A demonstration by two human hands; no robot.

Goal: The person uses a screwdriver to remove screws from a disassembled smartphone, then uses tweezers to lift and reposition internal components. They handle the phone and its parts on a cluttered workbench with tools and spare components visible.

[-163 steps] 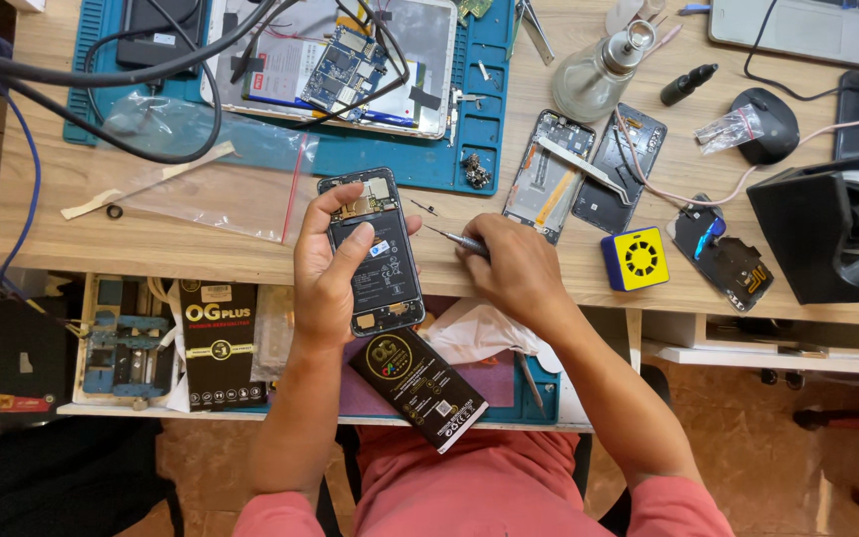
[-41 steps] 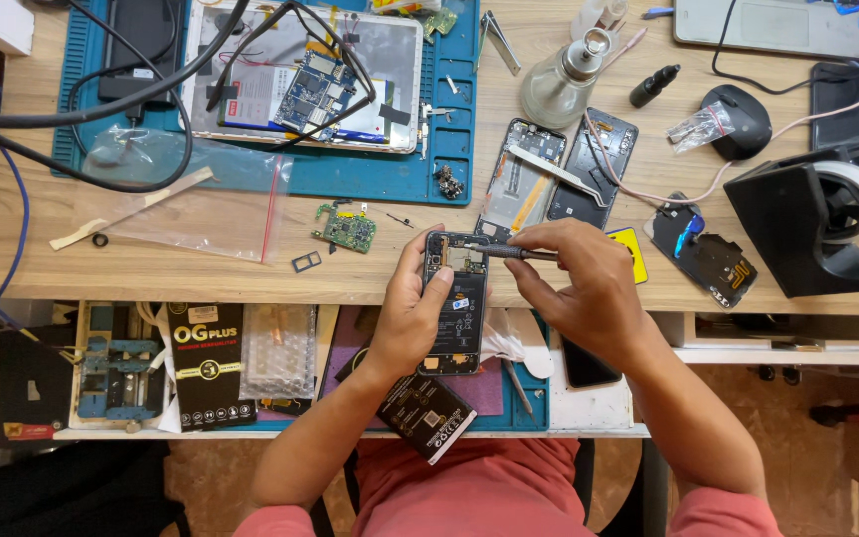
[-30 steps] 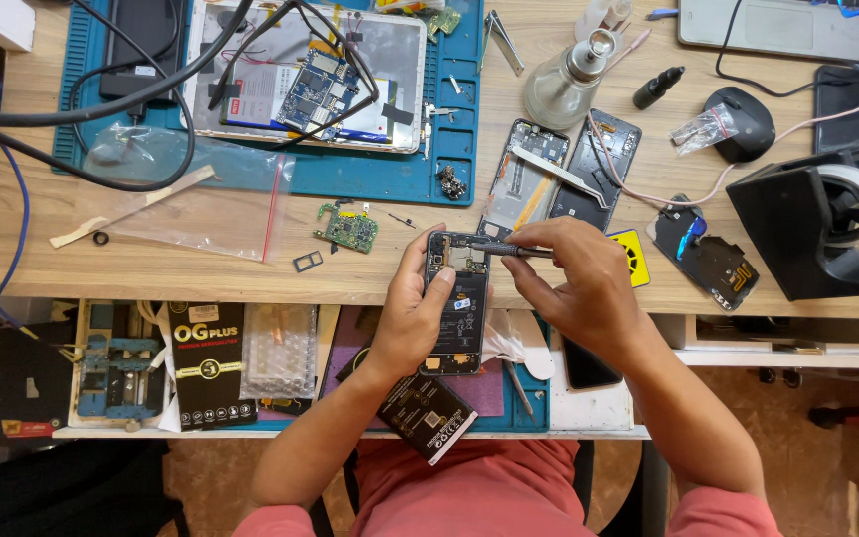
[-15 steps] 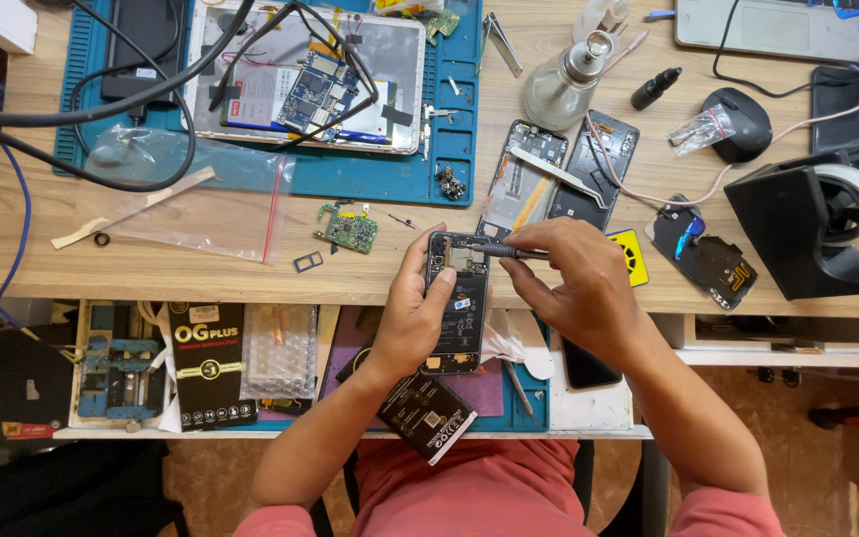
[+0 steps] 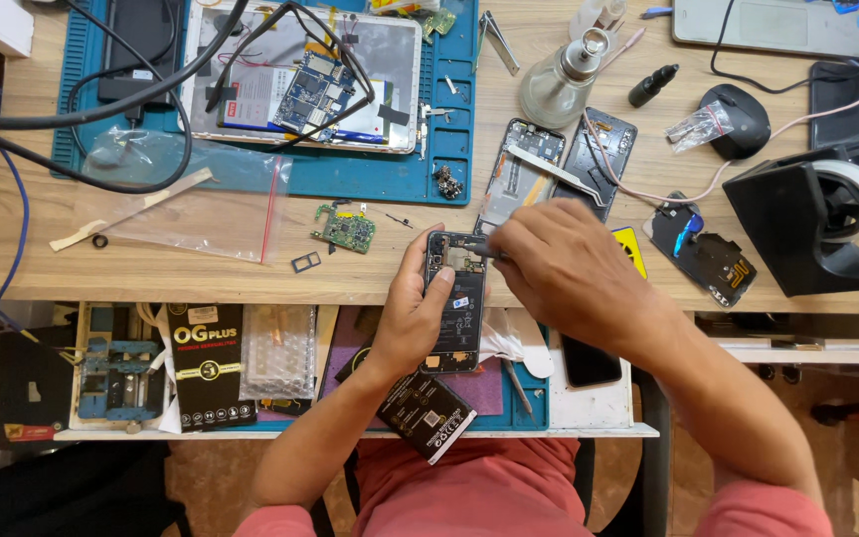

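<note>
1. My left hand [image 5: 412, 320] wraps the opened smartphone [image 5: 454, 306] over the near edge of the desk [image 5: 251, 273]; its long axis runs away from me.
2. My right hand [image 5: 561, 270] pinches a thin metal tool [image 5: 481, 251], tip at the phone's far end.
3. Left of the phone lie one small green circuit board [image 5: 343, 227] and one SIM tray [image 5: 305, 263].
4. Beyond it lie two more opened phone frames [image 5: 559, 164].

Blue mat [image 5: 370, 174] under opened tablet [image 5: 300, 80], green circuit board [image 5: 344, 228], glass bottle [image 5: 561, 85], tape dispenser [image 5: 807, 219]
</note>
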